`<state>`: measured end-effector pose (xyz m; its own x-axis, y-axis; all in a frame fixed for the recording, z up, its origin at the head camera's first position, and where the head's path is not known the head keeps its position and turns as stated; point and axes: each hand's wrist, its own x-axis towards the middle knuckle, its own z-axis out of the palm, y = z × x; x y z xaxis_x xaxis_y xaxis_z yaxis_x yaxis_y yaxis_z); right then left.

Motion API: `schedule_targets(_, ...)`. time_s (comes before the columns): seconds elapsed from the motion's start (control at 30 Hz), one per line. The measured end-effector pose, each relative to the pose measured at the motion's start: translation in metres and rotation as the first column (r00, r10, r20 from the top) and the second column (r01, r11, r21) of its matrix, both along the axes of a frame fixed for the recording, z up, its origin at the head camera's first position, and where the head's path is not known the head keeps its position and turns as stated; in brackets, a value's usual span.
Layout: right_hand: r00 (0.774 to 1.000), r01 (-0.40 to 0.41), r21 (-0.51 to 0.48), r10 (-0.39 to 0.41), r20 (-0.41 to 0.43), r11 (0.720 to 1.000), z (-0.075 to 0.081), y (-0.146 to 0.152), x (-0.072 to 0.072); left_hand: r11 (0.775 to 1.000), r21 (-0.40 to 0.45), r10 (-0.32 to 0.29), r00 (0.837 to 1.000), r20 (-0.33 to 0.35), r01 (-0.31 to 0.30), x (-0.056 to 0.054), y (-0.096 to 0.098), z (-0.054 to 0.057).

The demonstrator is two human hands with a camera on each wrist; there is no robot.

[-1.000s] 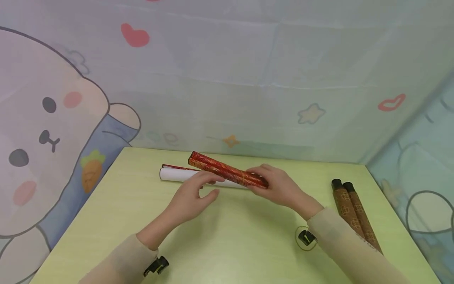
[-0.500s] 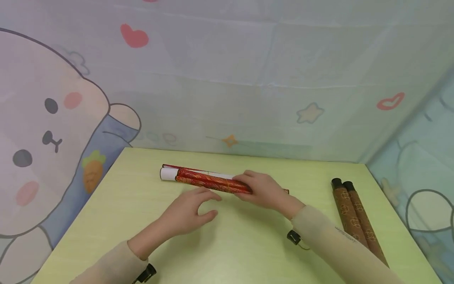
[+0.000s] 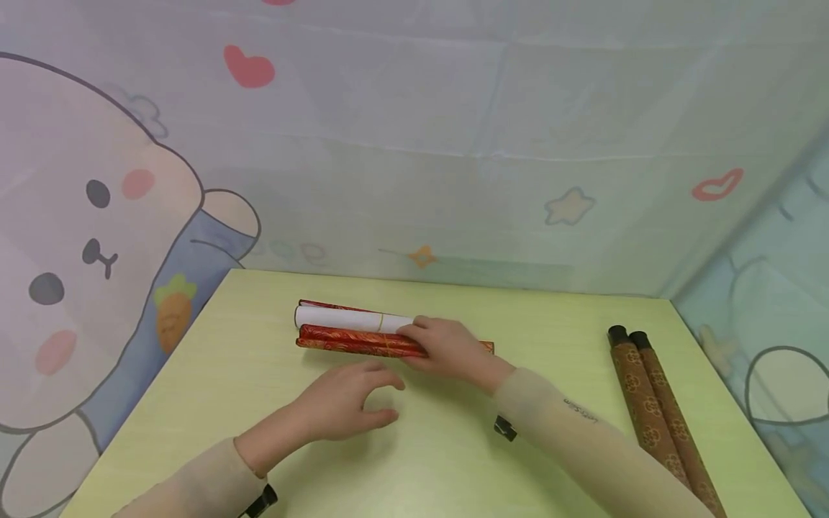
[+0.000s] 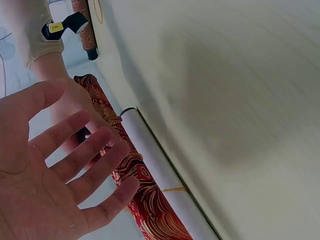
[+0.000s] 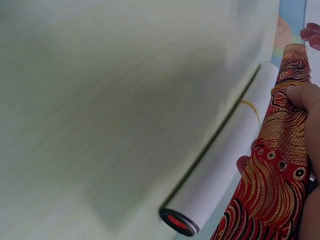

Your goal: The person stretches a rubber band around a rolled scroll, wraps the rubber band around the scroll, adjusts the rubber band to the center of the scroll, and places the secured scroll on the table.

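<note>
A red-and-gold patterned roll (image 3: 356,342) lies lengthwise near the far middle of the table, in front of a white roll (image 3: 337,318) with a thin yellow band round it. My right hand (image 3: 450,350) grips the red roll near its right end. In the right wrist view the thumb lies across its patterned surface, and a yellow band crosses it farther up. A strip of red pattern shows behind the white roll. My left hand (image 3: 350,403) hovers nearer to me, fingers spread and slightly bent, holding nothing; its palm (image 4: 40,195) shows in the left wrist view.
Two brown patterned rolls (image 3: 648,403) with black end caps lie side by side at the right of the pale yellow-green table (image 3: 440,460). Behind the table hangs a printed cloth (image 3: 414,144) with a cartoon animal, hearts and a star.
My right hand has moved left and toward me, bringing the red roll down from its tilt over the white roll to lie in front of it. My left hand has drawn back slightly.
</note>
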<state>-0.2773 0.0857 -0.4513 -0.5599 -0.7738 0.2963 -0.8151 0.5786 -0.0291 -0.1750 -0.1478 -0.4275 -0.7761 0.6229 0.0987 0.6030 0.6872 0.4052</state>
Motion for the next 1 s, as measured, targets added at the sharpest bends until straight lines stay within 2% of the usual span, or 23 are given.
schedule_targets(0.27,0.999,0.038,0.091,-0.040,0.028,0.995,-0.010,-0.018,-0.006,0.999,-0.019,-0.027,0.999,0.044,0.028,-0.001,-0.003,-0.003)
schedule_targets(0.5,1.000,0.013,0.123,-0.017,0.026,0.992,-0.020,-0.026,-0.007,0.998,-0.040,-0.052,0.998,0.033,0.053,-0.003,-0.001,-0.006)
schedule_targets(0.6,1.000,0.006,0.136,-0.008,0.014,0.991,-0.024,-0.027,-0.007,0.996,-0.061,-0.059,0.998,-0.009,0.058,-0.003,-0.001,-0.008)
schedule_targets(0.77,1.000,-0.006,0.143,0.010,-0.026,0.990,-0.030,-0.028,-0.009,0.993,-0.117,-0.038,0.995,-0.096,0.027,-0.001,-0.002,-0.010)
schedule_targets(1.0,0.996,-0.027,0.120,0.036,-0.077,0.992,-0.038,-0.030,-0.012,0.988,-0.153,-0.052,0.973,-0.225,0.017,0.003,-0.004,-0.012)
